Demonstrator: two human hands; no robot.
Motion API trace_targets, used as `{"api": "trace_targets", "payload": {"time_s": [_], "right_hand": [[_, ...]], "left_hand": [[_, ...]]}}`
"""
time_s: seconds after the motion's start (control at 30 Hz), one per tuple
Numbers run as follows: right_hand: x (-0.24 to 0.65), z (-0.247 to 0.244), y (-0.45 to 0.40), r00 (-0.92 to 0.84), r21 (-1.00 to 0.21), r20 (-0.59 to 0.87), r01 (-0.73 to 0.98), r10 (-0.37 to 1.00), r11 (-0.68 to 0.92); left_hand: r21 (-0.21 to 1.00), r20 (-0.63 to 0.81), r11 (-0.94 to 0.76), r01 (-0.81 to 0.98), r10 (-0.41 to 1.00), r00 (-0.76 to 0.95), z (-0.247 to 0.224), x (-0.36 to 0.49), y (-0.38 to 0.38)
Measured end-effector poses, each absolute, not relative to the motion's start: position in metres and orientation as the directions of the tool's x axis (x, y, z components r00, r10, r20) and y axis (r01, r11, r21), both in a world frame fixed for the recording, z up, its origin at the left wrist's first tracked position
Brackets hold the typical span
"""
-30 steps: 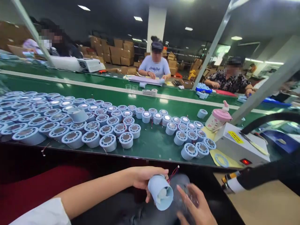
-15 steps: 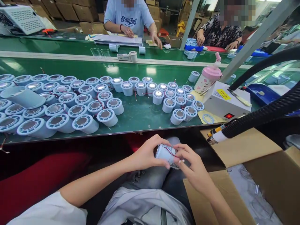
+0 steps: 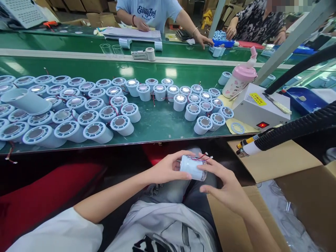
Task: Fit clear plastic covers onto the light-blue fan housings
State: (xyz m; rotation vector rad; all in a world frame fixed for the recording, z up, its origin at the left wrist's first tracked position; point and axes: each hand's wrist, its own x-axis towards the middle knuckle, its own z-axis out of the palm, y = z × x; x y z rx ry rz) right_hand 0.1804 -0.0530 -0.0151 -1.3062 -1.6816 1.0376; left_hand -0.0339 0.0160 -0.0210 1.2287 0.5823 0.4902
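Above my lap, my left hand [image 3: 172, 168] grips a light blue plastic cylinder [image 3: 191, 167], thumb in front and fingers over the top and back. The cylinder lies on its side with a clear plastic piece [image 3: 204, 172] at its right end. Thin red and black wires [image 3: 201, 158] with small white connectors stick out along its top. My right hand [image 3: 223, 178] is at the clear end, thumb spread well away from the fingers. Its fingertips reach over the top right edge; whether they touch it, I cannot tell.
Many similar blue cylinders [image 3: 98, 132] stand on the green bench [image 3: 157, 127]. At right are a pink-lidded cup [image 3: 240, 78], a white box with a lit red switch [image 3: 259, 108], a black hose [image 3: 288, 126] and an open carton [image 3: 299, 178] of clear parts. Two people work opposite.
My right hand has opened, its thumb coming off the cylinder. The cylinder has turned, so its wires now lie along the top. Across the bench, a person's arm has reached rightward.
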Motion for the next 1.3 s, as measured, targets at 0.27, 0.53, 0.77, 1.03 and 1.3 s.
{"api": "trace_targets", "payload": {"time_s": [0.27, 0.53, 0.77, 1.03, 1.3], "right_hand": [[0.184, -0.013, -0.066, -0.202, -0.878, 0.056, 0.455, 0.978, 0.145], [0.184, -0.005, -0.066, -0.240, -0.966, -0.124, 0.250, 0.963, -0.062], [0.184, -0.004, -0.066, -0.276, -0.978, -0.208, 0.063, 0.939, -0.198], [0.178, -0.003, -0.064, -0.300, -0.940, -0.272, -0.121, 0.914, -0.320], [0.175, -0.012, -0.063, -0.266, -0.875, -0.400, -0.173, 0.877, -0.452]], "left_hand": [[0.958, -0.153, 0.285, -0.021, 0.575, 0.804, -0.015, -0.041, 0.013], [0.995, -0.078, 0.099, 0.022, 0.607, 0.791, -0.001, -0.047, 0.008], [0.999, -0.006, -0.030, 0.030, 0.599, 0.801, -0.003, -0.048, 0.007], [0.987, 0.111, -0.159, -0.021, 0.581, 0.806, -0.003, -0.049, 0.008], [0.971, 0.168, -0.237, -0.038, 0.558, 0.813, -0.005, -0.050, 0.010]]}}
